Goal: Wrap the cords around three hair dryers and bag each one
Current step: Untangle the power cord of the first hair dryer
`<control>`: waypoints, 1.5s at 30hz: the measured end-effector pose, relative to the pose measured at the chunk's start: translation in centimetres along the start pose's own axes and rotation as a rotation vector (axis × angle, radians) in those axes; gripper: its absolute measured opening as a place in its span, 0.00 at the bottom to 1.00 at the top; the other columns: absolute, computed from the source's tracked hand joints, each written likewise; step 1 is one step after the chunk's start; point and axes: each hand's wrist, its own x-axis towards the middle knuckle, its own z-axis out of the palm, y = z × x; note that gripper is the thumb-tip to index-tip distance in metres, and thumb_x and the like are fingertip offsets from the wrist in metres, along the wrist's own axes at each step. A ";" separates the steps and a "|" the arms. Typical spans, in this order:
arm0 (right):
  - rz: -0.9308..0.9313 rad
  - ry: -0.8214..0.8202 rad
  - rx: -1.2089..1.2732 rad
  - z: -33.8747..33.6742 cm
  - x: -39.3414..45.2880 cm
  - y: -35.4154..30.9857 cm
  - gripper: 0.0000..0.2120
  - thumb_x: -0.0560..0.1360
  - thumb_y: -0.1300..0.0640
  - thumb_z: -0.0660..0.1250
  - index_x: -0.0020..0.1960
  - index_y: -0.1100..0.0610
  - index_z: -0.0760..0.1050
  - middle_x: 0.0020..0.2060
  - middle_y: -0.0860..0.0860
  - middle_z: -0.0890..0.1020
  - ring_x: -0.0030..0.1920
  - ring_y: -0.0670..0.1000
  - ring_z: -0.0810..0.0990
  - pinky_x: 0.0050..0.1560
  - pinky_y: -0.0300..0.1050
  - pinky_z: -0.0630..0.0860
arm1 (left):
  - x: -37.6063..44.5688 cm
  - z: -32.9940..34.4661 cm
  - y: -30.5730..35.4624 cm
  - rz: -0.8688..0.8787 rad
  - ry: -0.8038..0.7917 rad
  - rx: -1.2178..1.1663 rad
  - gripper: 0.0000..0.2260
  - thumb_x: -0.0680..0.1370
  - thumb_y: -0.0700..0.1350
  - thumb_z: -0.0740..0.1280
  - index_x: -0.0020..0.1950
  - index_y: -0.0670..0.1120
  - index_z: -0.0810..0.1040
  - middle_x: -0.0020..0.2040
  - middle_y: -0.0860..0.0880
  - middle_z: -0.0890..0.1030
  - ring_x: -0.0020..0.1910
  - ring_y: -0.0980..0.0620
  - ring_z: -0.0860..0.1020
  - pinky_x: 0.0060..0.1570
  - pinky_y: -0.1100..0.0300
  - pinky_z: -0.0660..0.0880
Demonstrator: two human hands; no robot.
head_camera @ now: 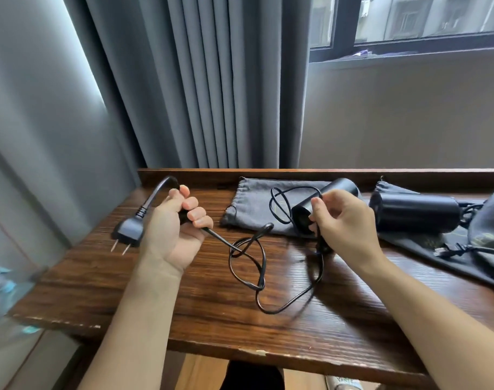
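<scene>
Holding now: the cord (pixel 247 257) of one black hair dryer (pixel 321 209) stretched between my two hands over the wooden table (pixel 183 311), which I use as the landmark below.
Plug (pixel 129 230): hanging in the air past the table's left edge, two flat prongs pointing down and left, on the short stiff end of the cord that arches up out of my fist.
Left hand (pixel 174 229): raised above the table's left part, palm toward me, fingers curled tight round the cord just behind the plug end.
Cord: running from my left fist down to the table's middle, where it lies in tangled loops, then sweeping in a wide curve toward the near side and rising to the dryer's handle; one more loop stands up beside the barrel.
Grey bag (pixel 254 204): lying flat at the table's far middle, against the raised back ledge, drawstring mouth toward the left, behind the held dryer.
Right hand (pixel 344 220): just right of the table's middle, fingers and thumb wrapped round the dryer at the join of barrel and handle, holding it lifted with the barrel's open end facing me.
Second hair dryer (pixel 414 212): lying on its side at the table's far right, on a dark bag (pixel 426 249) spread under it.
Third bag (pixel 490 223): at the table's far right edge, bulging, partly cut off; I cannot tell what is inside.
Small connector (pixel 440 251): resting on the dark bag toward the table's right.
</scene>
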 end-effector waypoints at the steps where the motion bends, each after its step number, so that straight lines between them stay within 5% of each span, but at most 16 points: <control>1: -0.047 0.020 -0.061 0.0 0.0 0.1 0.07 0.80 0.53 0.71 0.43 0.53 0.79 0.32 0.46 0.83 0.33 0.41 0.83 0.41 0.41 0.77 | 0.3 -0.1 -0.3 -0.040 0.014 -0.048 0.14 0.87 0.45 0.56 0.44 0.48 0.74 0.30 0.53 0.68 0.23 0.57 0.65 0.22 0.65 0.64; 7: -0.236 0.081 -0.162 0.2 -0.7 -0.4 0.09 0.76 0.57 0.75 0.49 0.54 0.74 0.34 0.47 0.77 0.36 0.45 0.76 0.41 0.46 0.73 | 1.1 0.1 -2.9 -0.201 0.083 -0.170 0.12 0.87 0.42 0.55 0.46 0.46 0.73 0.32 0.51 0.68 0.22 0.56 0.62 0.20 0.65 0.60; 10: -0.421 0.050 -0.126 0.1 -1.3 -1.1 0.11 0.75 0.62 0.75 0.45 0.55 0.73 0.30 0.49 0.75 0.32 0.50 0.72 0.35 0.39 0.70 | 1.1 0.7 -3.5 -0.219 0.095 -0.183 0.12 0.88 0.44 0.56 0.48 0.44 0.73 0.32 0.50 0.69 0.21 0.56 0.62 0.19 0.64 0.61; 12: -0.547 -0.112 -0.093 -0.1 -1.9 -1.3 0.12 0.77 0.59 0.73 0.38 0.57 0.73 0.25 0.48 0.72 0.27 0.50 0.68 0.29 0.39 0.66 | 1.2 1.2 -3.6 -0.211 0.113 -0.182 0.12 0.88 0.45 0.56 0.49 0.43 0.74 0.32 0.49 0.69 0.21 0.57 0.63 0.19 0.65 0.62; 15: -0.476 -0.433 -0.128 0.0 -2.3 -1.1 0.21 0.79 0.52 0.64 0.29 0.57 0.65 0.22 0.50 0.65 0.24 0.51 0.62 0.26 0.48 0.59 | 1.2 1.8 -3.7 -0.187 0.150 -0.173 0.13 0.88 0.46 0.57 0.51 0.41 0.76 0.37 0.47 0.71 0.26 0.56 0.65 0.23 0.66 0.65; 18: -0.382 -0.553 -0.308 0.6 -2.3 -0.4 0.14 0.73 0.51 0.61 0.32 0.57 0.74 0.25 0.50 0.75 0.28 0.51 0.72 0.30 0.53 0.70 | 1.1 1.6 -3.8 -0.209 0.130 -0.145 0.10 0.87 0.44 0.59 0.56 0.41 0.78 0.44 0.45 0.77 0.36 0.53 0.75 0.37 0.61 0.75; 21: -0.256 -0.599 -0.296 0.7 -2.4 -0.5 0.08 0.72 0.52 0.67 0.42 0.52 0.84 0.34 0.45 0.83 0.35 0.45 0.80 0.35 0.41 0.75 | 1.1 0.5 -4.1 -0.141 0.097 0.175 0.10 0.85 0.43 0.60 0.58 0.44 0.82 0.47 0.45 0.82 0.45 0.50 0.80 0.47 0.53 0.78; 24: -0.137 -0.648 -0.225 0.8 -2.2 -0.9 0.04 0.74 0.53 0.73 0.48 0.50 0.85 0.37 0.44 0.84 0.35 0.38 0.78 0.36 0.30 0.70 | 1.5 -0.7 -4.3 0.050 0.086 0.681 0.10 0.84 0.41 0.63 0.57 0.48 0.84 0.48 0.48 0.81 0.46 0.52 0.78 0.44 0.56 0.76; 31: -0.012 -0.805 -0.027 0.8 -2.3 -0.9 0.10 0.74 0.59 0.72 0.52 0.47 0.81 0.40 0.49 0.84 0.33 0.41 0.75 0.37 0.35 0.71 | 1.9 -2.2 -3.9 0.145 -0.088 1.146 0.10 0.84 0.42 0.65 0.53 0.54 0.84 0.45 0.50 0.84 0.46 0.54 0.81 0.39 0.59 0.82; 37: 0.148 -0.842 0.168 0.5 -2.3 -1.4 0.12 0.77 0.67 0.68 0.55 0.52 0.76 0.42 0.55 0.87 0.41 0.46 0.83 0.41 0.41 0.75 | 2.4 -3.4 -3.3 0.375 -0.061 1.600 0.05 0.78 0.51 0.74 0.47 0.50 0.85 0.42 0.55 0.87 0.42 0.54 0.85 0.47 0.48 0.85; 41: 0.251 -0.871 0.332 0.4 -2.0 -1.5 0.14 0.77 0.76 0.59 0.57 0.61 0.71 0.45 0.61 0.87 0.46 0.56 0.84 0.40 0.48 0.78 | 1.5 -3.1 -3.9 0.289 -0.055 1.420 0.06 0.80 0.46 0.74 0.49 0.44 0.82 0.37 0.49 0.87 0.31 0.47 0.85 0.37 0.46 0.85; 45: 0.327 -0.912 0.466 0.1 -1.9 -1.8 0.16 0.78 0.78 0.57 0.60 0.64 0.69 0.44 0.61 0.84 0.42 0.63 0.84 0.40 0.52 0.80 | 0.6 -2.6 -3.9 0.123 -0.029 0.982 0.08 0.81 0.39 0.71 0.55 0.35 0.79 0.40 0.42 0.87 0.35 0.43 0.87 0.33 0.53 0.85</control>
